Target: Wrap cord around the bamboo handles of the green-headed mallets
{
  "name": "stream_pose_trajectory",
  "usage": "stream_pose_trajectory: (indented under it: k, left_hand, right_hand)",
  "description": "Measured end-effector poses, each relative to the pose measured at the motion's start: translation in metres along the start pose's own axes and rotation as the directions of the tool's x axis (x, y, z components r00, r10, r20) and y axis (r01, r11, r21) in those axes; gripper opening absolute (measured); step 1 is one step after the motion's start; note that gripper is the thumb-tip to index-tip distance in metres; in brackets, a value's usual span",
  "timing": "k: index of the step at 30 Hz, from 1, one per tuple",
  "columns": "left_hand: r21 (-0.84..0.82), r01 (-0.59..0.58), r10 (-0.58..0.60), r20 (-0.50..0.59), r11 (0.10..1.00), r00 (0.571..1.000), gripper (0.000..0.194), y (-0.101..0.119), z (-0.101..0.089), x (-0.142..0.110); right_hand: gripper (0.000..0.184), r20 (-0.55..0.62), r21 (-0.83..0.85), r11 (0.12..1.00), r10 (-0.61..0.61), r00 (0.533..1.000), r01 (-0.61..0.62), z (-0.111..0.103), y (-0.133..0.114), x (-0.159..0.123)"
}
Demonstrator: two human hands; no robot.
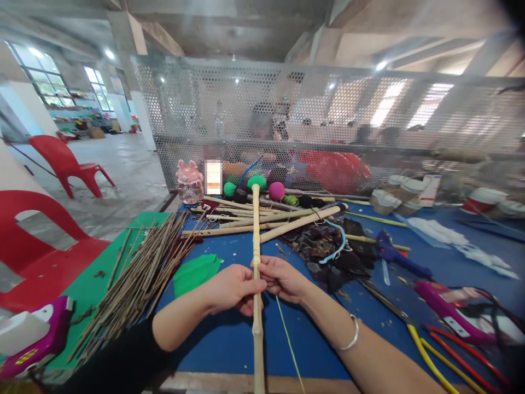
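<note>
Bamboo stick (pixel 257 320) runs lengthwise away from me, my left hand (pixel 238 288) clamped on it, my right hand (pixel 286 279) pinching it just beyond.

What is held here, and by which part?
The left hand grips the bamboo stick below its yellow wrapping; the right hand is at the wrapping's lower end.

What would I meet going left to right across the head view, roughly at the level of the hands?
Nearer red chair, bundle of thin sticks, green cloth piece, left hand, bamboo pole, right hand, yellow-handled tool.
</note>
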State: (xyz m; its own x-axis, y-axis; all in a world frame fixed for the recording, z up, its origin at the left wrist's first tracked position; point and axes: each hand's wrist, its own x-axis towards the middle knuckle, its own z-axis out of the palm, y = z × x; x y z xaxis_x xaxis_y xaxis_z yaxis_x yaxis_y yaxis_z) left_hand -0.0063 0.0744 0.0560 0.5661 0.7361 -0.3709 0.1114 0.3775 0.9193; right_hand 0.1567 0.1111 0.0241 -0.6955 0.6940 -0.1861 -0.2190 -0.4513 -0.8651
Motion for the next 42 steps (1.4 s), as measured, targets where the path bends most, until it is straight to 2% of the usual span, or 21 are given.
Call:
stream_pose_trajectory:
  k: [2,4,8,11,13,14,16,18,19,21,23,24,26,29,35,37,39,42]
  left_hand:
    - [-0.093,0.06,-0.053,0.083,0.994,0.995,0.036,0.002,0.002,0.0]
    - [-0.078,0.1,-0.093,0.095,0.992,0.991,0.038,-0.001,0.002,0.002]
    - [0.164,0.053,-0.047,-0.039,0.985,0.998,0.042,-0.008,0.0,0.008]
    - [0.303,0.053,-0.046,-0.031,0.951,0.998,0.044,-0.004,0.0,0.006]
    - [0.484,0.03,0.009,-0.077,0.875,0.997,0.045,0.002,0.0,-0.004]
    - [0.593,0.013,0.082,-0.133,0.805,0.988,0.044,0.005,0.001,-0.011]
    - [0.769,0.01,0.282,-0.247,0.639,0.927,0.041,0.007,0.0,-0.03]
    - [0.835,0.076,0.411,-0.345,0.545,0.844,0.041,-0.001,-0.006,-0.052]
    - [0.857,0.132,0.471,-0.395,0.497,0.789,0.041,-0.008,-0.011,-0.063]
    - [0.856,0.387,0.545,-0.517,0.342,0.66,0.044,-0.029,-0.028,-0.081]
    - [0.697,0.672,0.556,-0.671,0.25,0.49,0.052,-0.053,-0.049,-0.094]
    - [0.632,0.744,0.544,-0.711,0.217,0.446,0.055,-0.064,-0.06,-0.099]
    - [0.576,0.799,0.517,-0.743,0.171,0.425,0.053,-0.078,-0.077,-0.105]
    - [0.534,0.828,0.474,-0.781,0.169,0.407,0.049,-0.083,-0.092,-0.107]
    - [0.441,0.856,0.448,-0.844,0.269,0.294,0.049,-0.071,-0.106,-0.104]
    - [0.417,0.856,0.427,-0.863,0.306,0.268,0.05,-0.07,-0.112,-0.103]
    - [0.398,0.853,0.401,-0.881,0.337,0.252,0.05,-0.068,-0.117,-0.104]
    - [0.392,0.847,0.374,-0.892,0.358,0.254,0.051,-0.064,-0.121,-0.11]
  right_hand:
    - [0.027,0.022,0.002,1.0,0.005,1.0,-0.005,0.0,-0.002,-0.002]
    - [0.026,0.011,-0.011,1.0,-0.002,1.0,0.002,0.0,-0.001,-0.003]
    - [0.027,-0.075,-0.062,0.998,-0.02,0.997,0.015,-0.001,0.004,0.002]
    - [0.029,-0.095,-0.084,0.996,0.0,0.995,-0.008,-0.001,0.005,0.005]
    - [0.03,-0.098,-0.086,0.996,0.006,0.995,-0.015,-0.001,0.003,0.005]
    - [0.031,-0.099,-0.085,0.996,0.007,0.995,-0.016,-0.002,0.002,0.004]
    - [0.031,-0.101,-0.084,0.996,0.013,0.995,-0.022,-0.002,0.001,0.003]
    - [0.031,-0.107,-0.084,0.996,0.026,0.994,-0.035,-0.002,0.0,0.002]
    - [0.032,-0.111,-0.083,0.996,0.033,0.993,-0.042,-0.002,0.0,0.001]
    - [0.032,-0.115,-0.08,0.996,0.042,0.992,-0.051,-0.002,0.0,0.001]
    - [0.031,-0.113,-0.08,0.995,0.049,0.992,-0.058,-0.001,-0.001,0.001]
    - [0.031,-0.114,-0.082,0.995,0.051,0.992,-0.06,0.0,-0.001,0.001]
    - [0.031,-0.12,-0.086,0.994,0.054,0.991,-0.065,0.001,-0.002,0.001]
    - [0.031,-0.121,-0.088,0.994,0.051,0.991,-0.062,0.002,-0.002,0.001]
    - [0.03,-0.104,-0.089,0.994,0.05,0.993,-0.059,-0.003,0.001,0.0]
    - [0.03,-0.096,-0.09,0.994,0.046,0.994,-0.055,-0.004,0.002,0.0]
    - [0.03,-0.094,-0.091,0.994,0.047,0.995,-0.056,-0.004,0.002,-0.001]
    - [0.031,-0.094,-0.097,0.993,0.054,0.994,-0.063,-0.002,0.001,-0.001]
